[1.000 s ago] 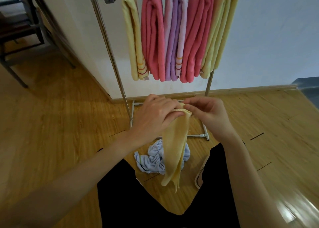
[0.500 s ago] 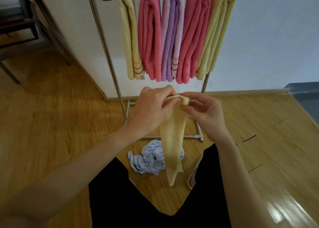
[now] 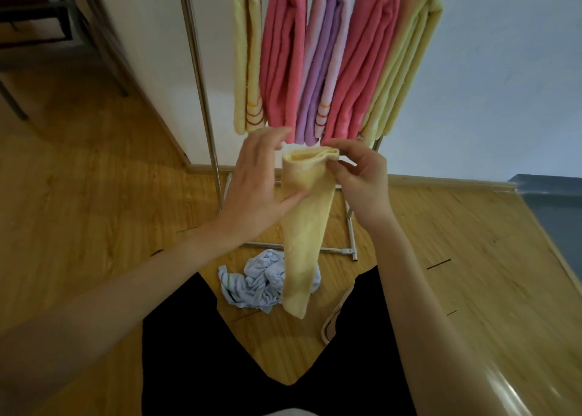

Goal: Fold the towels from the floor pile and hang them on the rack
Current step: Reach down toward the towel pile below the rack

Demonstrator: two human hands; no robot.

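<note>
While the right hand pinches the folded top edge of the long pale-yellow terry towel, the left hand presses spread against its side; open wooden floor lies leftward.

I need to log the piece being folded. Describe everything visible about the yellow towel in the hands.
The yellow towel is pale, soft terry-like cloth, folded lengthwise into a narrow strip that hangs down in front of the rack. Its top is doubled over into a loop with the layered edges showing. The right hand pinches the loop's right end; the left hand has its thumb pressed against the strip's left side, fingers spread. Its lower end dangles in front of the crumpled light blue towel on the floor.
</note>
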